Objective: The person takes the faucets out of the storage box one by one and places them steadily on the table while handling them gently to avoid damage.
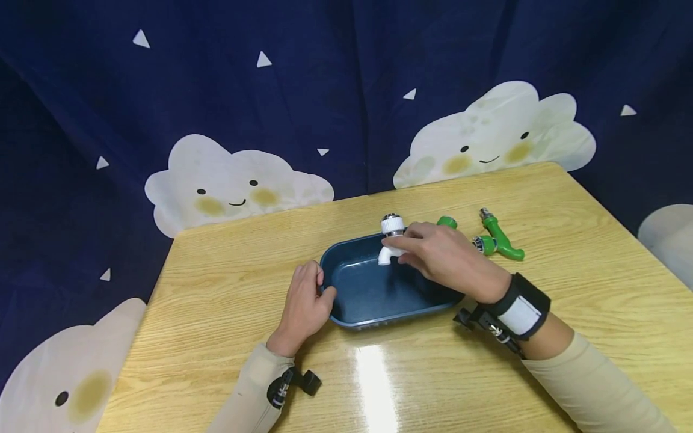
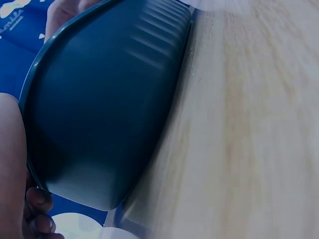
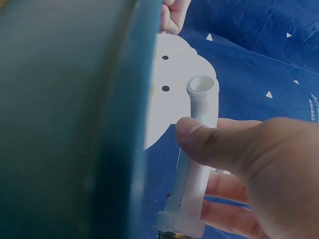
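Observation:
A dark blue oval plastic basin (image 1: 373, 320) stands on the wooden table. At its left end my left hand (image 1: 305, 304) grips the rim, the thumb over the inner side. In the left wrist view the basin's outer wall (image 2: 99, 109) fills much of the picture. Above the basin my right hand (image 1: 441, 255) holds a white plastic tap (image 1: 384, 255) between thumb and fingers. The right wrist view shows the tap's round open end (image 3: 202, 85) past the thumb, with the fingers behind its body. Part of the tap is hidden by the hand in the head view.
A green tap (image 1: 503, 243) lies on the table (image 1: 585, 258) to the right of the basin. Another green piece (image 1: 447, 222) shows behind my right hand, mostly covered. A dark blue curtain (image 1: 303, 108) with white clouds hangs at the table's far edge.

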`<state>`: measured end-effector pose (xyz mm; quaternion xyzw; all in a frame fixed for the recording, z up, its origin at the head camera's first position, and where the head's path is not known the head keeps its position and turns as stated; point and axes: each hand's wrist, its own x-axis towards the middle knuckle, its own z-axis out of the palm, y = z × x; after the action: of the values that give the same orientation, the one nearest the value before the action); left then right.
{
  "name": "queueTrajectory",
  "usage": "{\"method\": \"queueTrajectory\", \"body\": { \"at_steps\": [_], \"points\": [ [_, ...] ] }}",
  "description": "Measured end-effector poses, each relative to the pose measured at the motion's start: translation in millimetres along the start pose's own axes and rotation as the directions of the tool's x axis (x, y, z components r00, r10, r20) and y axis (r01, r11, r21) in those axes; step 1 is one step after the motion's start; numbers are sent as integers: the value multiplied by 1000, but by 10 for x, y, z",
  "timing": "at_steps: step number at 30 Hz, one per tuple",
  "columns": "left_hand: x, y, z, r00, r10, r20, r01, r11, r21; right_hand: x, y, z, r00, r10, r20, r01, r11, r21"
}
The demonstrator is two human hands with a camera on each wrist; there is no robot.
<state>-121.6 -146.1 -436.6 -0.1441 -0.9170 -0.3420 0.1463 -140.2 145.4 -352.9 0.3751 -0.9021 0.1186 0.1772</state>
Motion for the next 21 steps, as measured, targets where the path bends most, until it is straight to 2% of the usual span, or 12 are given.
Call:
{"method": "queueTrajectory", "body": {
  "at_steps": [21],
  "points": [
    [-3, 0, -1, 1000, 4, -3, -4, 1000, -1, -13, 80, -23, 998, 55, -16, -56, 997, -51]
  ]
}}
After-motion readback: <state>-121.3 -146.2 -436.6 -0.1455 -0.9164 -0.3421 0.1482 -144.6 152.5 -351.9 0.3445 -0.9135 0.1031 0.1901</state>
